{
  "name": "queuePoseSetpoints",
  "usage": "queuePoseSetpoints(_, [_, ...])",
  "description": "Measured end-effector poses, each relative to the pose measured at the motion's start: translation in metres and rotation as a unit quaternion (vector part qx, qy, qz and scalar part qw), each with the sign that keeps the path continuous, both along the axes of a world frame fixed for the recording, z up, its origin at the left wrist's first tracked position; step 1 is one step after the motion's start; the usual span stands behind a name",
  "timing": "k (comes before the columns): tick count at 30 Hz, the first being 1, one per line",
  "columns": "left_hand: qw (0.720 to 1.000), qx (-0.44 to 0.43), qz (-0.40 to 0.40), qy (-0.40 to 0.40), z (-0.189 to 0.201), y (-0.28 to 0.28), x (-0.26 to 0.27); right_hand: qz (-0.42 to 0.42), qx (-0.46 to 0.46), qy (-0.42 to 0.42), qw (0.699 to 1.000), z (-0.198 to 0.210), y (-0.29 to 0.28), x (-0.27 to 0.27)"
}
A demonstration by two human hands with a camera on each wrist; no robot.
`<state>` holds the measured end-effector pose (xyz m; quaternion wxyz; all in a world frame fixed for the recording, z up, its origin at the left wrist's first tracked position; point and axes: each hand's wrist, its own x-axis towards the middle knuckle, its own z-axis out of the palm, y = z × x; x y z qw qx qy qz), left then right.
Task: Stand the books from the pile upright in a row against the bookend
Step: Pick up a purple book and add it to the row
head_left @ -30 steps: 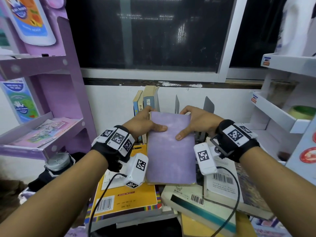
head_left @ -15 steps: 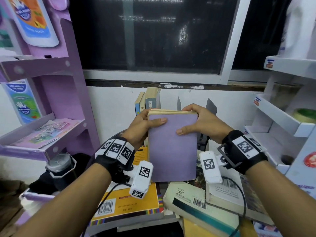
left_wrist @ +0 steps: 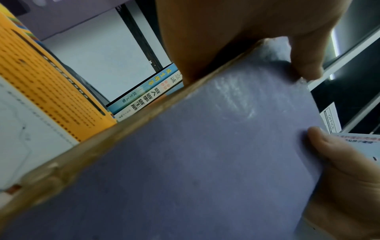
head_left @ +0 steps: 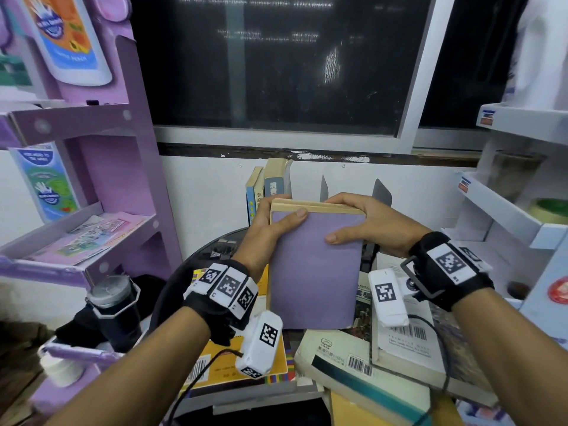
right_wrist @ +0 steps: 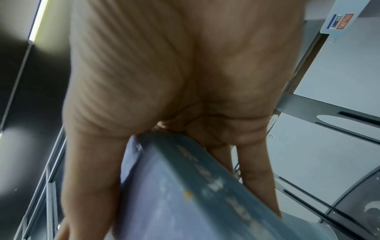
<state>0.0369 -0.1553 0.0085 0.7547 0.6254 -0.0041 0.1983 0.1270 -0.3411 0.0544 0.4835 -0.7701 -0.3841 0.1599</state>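
Observation:
A purple-covered book (head_left: 313,272) with yellowed pages is held nearly upright above the pile, its top tilted away from me. My left hand (head_left: 270,222) grips its top left corner, thumb on the cover. My right hand (head_left: 362,222) grips the top right corner, thumb on the cover and fingers behind the spine (right_wrist: 205,186). The same cover (left_wrist: 185,162) fills the left wrist view. Behind it, several books (head_left: 267,189) stand upright by the wall. To their right, thin grey bookend plates (head_left: 381,192) rise. The pile of flat books (head_left: 353,358) lies below.
A purple shelf unit (head_left: 92,167) stands at the left, with a dark lidded bottle (head_left: 113,309) at its foot. White shelves (head_left: 504,210) line the right side. A dark window (head_left: 276,63) sits above the white wall. A yellow book (head_left: 221,361) lies under my left wrist.
Both hands have raised the purple book off the pile and tipped it from lying nearly flat to nearly upright, moving it toward the standing books.

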Motion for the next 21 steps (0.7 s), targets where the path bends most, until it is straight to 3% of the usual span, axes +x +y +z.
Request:
queuePoseSetpoints(15, [0.991, 0.096, -0.008, -0.091, -0.011, -0.011, -0.030, 0.034, -0.016, -0.067, 0.997, 0.005, -0.015, -0.021])
queuePoseSetpoints(21, [0.993, 0.077, -0.009, -0.089, -0.009, -0.011, -0.031, 0.024, -0.009, -0.080, 0.996, 0.004, -0.014, -0.025])
